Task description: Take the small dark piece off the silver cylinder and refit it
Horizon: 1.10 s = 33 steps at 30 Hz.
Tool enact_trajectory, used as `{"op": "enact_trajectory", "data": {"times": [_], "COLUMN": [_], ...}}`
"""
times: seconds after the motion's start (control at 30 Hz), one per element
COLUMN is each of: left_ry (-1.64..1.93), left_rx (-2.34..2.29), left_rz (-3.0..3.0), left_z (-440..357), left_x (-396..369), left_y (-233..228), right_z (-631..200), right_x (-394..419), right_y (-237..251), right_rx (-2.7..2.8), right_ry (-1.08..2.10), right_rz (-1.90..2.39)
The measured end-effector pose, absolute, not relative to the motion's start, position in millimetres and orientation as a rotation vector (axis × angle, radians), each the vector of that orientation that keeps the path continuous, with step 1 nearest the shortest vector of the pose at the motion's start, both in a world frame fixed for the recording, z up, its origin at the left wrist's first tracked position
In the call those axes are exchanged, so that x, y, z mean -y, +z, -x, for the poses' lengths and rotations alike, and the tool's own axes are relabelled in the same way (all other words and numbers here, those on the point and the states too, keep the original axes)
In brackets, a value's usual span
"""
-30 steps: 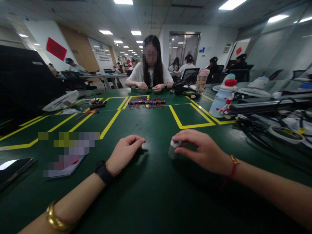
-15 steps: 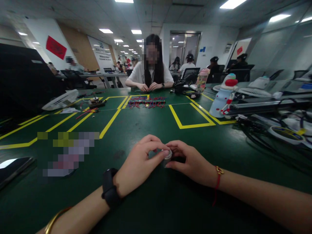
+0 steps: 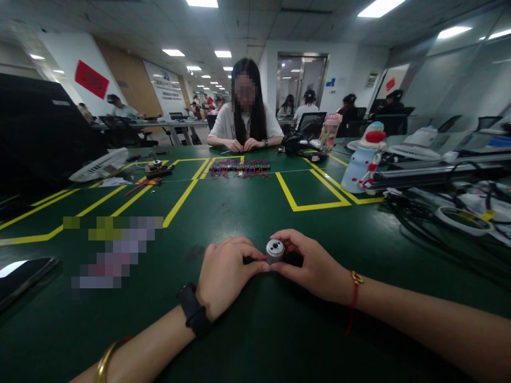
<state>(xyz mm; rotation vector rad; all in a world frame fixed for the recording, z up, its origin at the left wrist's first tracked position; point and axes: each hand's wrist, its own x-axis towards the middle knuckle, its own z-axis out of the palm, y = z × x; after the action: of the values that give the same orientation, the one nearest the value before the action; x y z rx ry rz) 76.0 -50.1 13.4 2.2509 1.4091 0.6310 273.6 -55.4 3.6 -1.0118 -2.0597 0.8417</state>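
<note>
Upright on the green table [image 3: 239, 213] stands a small silver motor [image 3: 275, 254], a short metal cylinder with dark holes in its round top. My right hand [image 3: 307, 258] grips it from the right, thumb in front and fingers behind. From the left, my left hand [image 3: 229, 268] closes its thumb and index finger on the motor's lower side. The top face shows uncovered between both hands. My fingertips partly hide the motor's sides.
Ahead lies a strip of red and blue wired parts [image 3: 239, 168], with a person [image 3: 245, 117] seated behind it. A blue bottle [image 3: 359, 165] and black cables [image 3: 415, 223] are at right. A phone [image 3: 26, 274] and a blurred-out item [image 3: 115, 255] lie at left.
My left hand has come off the motor's top and moved down and left to its side, uncovering the face. My right hand keeps its hold.
</note>
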Motion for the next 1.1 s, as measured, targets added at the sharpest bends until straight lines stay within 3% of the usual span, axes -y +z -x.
{"op": "enact_trajectory", "data": {"times": [0.2, 0.47, 0.73, 0.93, 1.03, 1.1], "left_ry": [0.745, 0.946, 0.943, 0.967, 0.971, 0.979], "left_rx": [-1.408, -1.5, -1.477, -1.493, -1.491, -1.493], "left_rz": [-2.029, -1.524, -1.547, -1.564, -1.582, -1.598], "left_z": [-57, -32, -31, -31, -31, -31], "left_x": [41, 16, 11, 10, 11, 11], "left_y": [21, 12, 3, 1, 1, 0], "right_z": [-288, -425, -495, -402, -331, -296], "right_x": [48, -30, -49, -18, 18, 40], "right_y": [15, 54, 51, 48, 40, 32], "right_rx": [2.069, 1.819, 1.696, 1.942, 2.455, 2.617], "right_ry": [0.599, -0.131, -0.113, -0.321, 0.154, 0.292], "right_rz": [1.138, 2.097, 2.449, 1.962, 1.317, 1.068]}}
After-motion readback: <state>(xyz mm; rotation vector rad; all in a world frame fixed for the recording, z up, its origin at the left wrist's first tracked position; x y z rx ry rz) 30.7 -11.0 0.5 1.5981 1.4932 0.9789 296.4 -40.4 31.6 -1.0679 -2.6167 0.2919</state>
